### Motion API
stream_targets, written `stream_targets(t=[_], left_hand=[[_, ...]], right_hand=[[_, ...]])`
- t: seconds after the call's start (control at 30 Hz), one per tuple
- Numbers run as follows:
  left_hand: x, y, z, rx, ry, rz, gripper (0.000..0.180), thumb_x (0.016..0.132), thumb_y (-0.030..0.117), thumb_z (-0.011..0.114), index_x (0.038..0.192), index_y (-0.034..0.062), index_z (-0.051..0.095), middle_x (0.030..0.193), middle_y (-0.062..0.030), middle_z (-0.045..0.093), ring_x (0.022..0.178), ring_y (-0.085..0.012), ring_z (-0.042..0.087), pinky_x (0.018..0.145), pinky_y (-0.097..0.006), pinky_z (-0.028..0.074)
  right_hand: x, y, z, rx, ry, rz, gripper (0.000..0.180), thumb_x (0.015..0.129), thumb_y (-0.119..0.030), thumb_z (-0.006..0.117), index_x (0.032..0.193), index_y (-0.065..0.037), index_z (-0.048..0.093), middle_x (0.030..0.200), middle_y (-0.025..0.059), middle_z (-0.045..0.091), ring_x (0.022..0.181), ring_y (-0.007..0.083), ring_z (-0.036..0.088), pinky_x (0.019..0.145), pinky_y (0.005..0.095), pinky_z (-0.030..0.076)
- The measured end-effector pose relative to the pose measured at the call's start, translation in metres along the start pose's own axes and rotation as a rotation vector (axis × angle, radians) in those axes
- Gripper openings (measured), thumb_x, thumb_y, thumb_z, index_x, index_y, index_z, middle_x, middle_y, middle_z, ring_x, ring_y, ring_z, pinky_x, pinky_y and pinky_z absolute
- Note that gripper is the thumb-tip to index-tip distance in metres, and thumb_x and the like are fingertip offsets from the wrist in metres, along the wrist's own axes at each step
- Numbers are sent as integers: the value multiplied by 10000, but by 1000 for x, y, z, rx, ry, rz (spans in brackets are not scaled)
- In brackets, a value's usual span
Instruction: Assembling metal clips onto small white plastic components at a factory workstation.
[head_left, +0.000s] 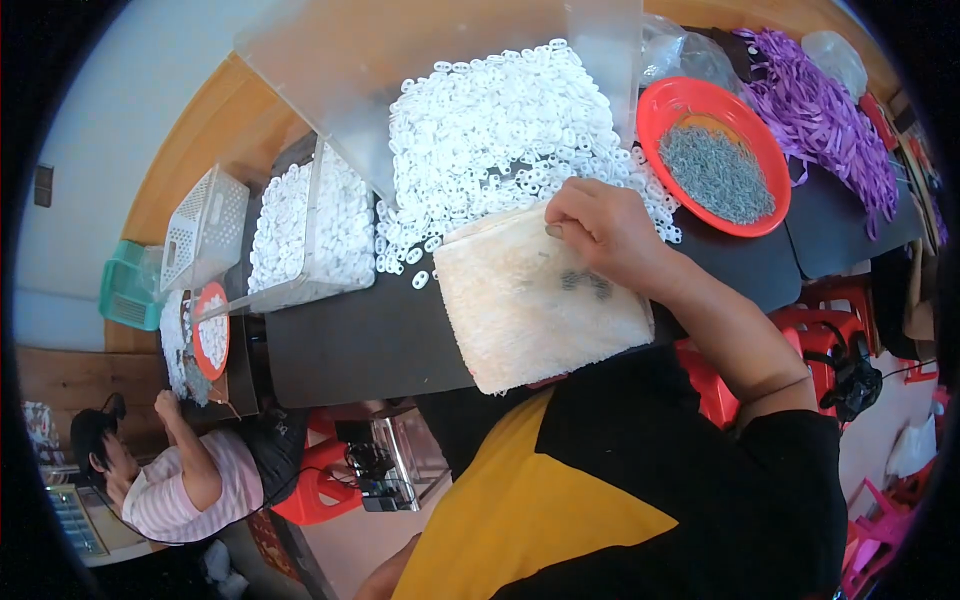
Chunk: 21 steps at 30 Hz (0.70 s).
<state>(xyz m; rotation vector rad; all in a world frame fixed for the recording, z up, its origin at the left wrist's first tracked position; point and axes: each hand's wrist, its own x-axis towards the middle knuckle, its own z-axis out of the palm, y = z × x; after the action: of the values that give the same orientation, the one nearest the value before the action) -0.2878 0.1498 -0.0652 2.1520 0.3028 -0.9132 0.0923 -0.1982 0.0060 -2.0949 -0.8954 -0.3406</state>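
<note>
The cloth (520, 320) lies along the near edge of the surface (350, 350), probably as a soft pad; white pieces (500, 120) and a red bowl (655, 110) sit likely within reach. The right hand (605, 225) curls over the cloth; whether it pinches anything, I cannot tell. The left hand is out of view.

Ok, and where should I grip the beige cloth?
Probably the near left corner of the cloth, pinched from the left: it looks flat, that corner exposed, while your right hand is over the far part and white pieces crowd the far edge.
</note>
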Motion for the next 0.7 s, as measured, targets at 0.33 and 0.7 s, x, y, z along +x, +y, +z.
stream_targets(t=[0.33, 0.7], left_hand=[[17, 44, -10, -150, 163, -55, 156, 829, 136, 652, 845, -20, 643, 782, -185, 657, 667, -268, 632, 612, -367, 490], [3, 160, -65, -430, 254, -10, 123, 811, 98, 658, 763, -14, 647, 713, -113, 636, 607, -158, 582, 563, -313, 452]], right_hand=[[1, 3, 6, -43, 15, -62, 97, 751, -13, 628, 812, -50, 563, 750, 93, 563, 715, 292, 586, 608, 381, 452], [-1, 1, 8, 28, 31, -126, 62, 779, -41, 623, 806, -60, 570, 752, 88, 561, 721, 288, 579, 636, 390, 453]])
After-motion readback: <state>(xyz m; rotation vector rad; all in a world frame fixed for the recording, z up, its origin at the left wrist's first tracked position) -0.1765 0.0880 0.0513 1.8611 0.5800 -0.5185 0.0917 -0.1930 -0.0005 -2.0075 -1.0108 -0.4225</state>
